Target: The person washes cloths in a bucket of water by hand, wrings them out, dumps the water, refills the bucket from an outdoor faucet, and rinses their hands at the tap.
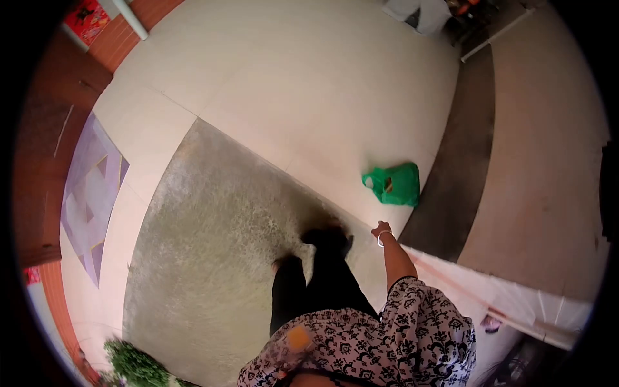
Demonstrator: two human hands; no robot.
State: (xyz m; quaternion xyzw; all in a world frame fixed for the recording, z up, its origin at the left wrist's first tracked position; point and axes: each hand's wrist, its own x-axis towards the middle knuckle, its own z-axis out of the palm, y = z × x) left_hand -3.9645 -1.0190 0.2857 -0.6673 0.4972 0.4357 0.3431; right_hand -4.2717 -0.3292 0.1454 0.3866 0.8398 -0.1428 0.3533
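My right hand [382,229] reaches forward over the pale floor, with a white bracelet [380,239] around the wrist. Its fingers look loosely bent and a little apart, and nothing shows in them. A green plastic bag [401,184] stands on the floor just beyond this hand, not touching it. The bag's handle loop lies toward the left, and what is inside is hidden. My left hand is out of view.
Under my feet lies a grey-green patch of floor [213,213]. A purple patterned mat [93,193] is at the left by a brown door [48,142]. A dark strip [461,161] runs along the right. A green plant [137,364] stands bottom left. Grey-white objects [422,14] are at the top.
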